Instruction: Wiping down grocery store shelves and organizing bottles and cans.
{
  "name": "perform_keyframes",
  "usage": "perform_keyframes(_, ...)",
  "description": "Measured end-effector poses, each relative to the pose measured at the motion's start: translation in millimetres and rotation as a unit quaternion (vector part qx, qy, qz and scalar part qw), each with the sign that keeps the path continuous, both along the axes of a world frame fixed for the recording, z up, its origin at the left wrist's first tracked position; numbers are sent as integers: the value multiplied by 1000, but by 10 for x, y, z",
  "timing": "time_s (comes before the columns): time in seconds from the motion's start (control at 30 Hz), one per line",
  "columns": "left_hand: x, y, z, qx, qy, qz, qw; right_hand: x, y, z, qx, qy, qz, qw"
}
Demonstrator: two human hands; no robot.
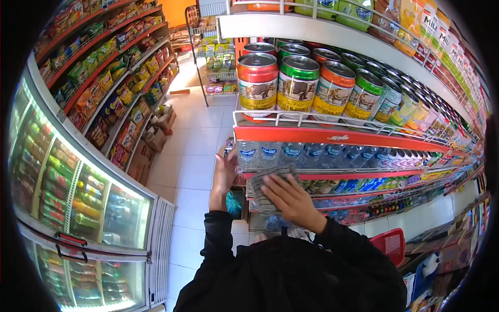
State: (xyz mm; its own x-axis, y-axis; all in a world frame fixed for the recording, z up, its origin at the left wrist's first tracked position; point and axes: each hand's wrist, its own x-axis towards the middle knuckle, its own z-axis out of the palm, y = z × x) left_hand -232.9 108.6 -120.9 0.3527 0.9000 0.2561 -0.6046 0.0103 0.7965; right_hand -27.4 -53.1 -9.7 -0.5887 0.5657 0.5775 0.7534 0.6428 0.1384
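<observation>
Under my right hand (286, 197) lies a folded grey striped cloth (262, 187), its fingers spread flat over it, in front of the lower shelves of a store rack. My left hand (224, 171) is raised at the left end of the rack, beside the shelf of clear water bottles (269, 153); its fingertips are partly hidden, and whether it touches the rack end is unclear. Above the bottles runs a red shelf edge (335, 137) with a white wire guard (300, 117). Behind that guard stand rows of drink cans (257, 84) with red, green and orange tops.
Glass-door drink coolers (89, 195) stand at the left, with snack shelves (117, 74) beyond. A tiled aisle (195, 167) runs between them and the rack. A teal bundle (234, 203) sits low near my left wrist. A red plastic basket (391, 245) is at the lower right.
</observation>
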Motion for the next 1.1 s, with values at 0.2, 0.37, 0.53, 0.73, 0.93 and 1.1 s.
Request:
perform_keyframes(0.2,41,10,114,52,108,55,991,475,208,-149,165,-20,-84,982)
perform_keyframes(0.37,107,22,66,58,164,135,975,691,445,-465,107,-108,-78,985)
perform_keyframes(0.53,71,-81,228,75,168,109,977,771,497,-86,117,-44,-125,984)
perform_keyframes(0.73,85,-101,251,63,176,90,978,767,425,-414,93,-125,-78,985)
perform_keyframes(0.93,22,-11,15,44,165,119,978,141,460,-517,65,-52,-77,994)
perform_keyframes(1.1,-6,-64,184,21,155,96,983,-268,590,-969,5,-66,-5,998)
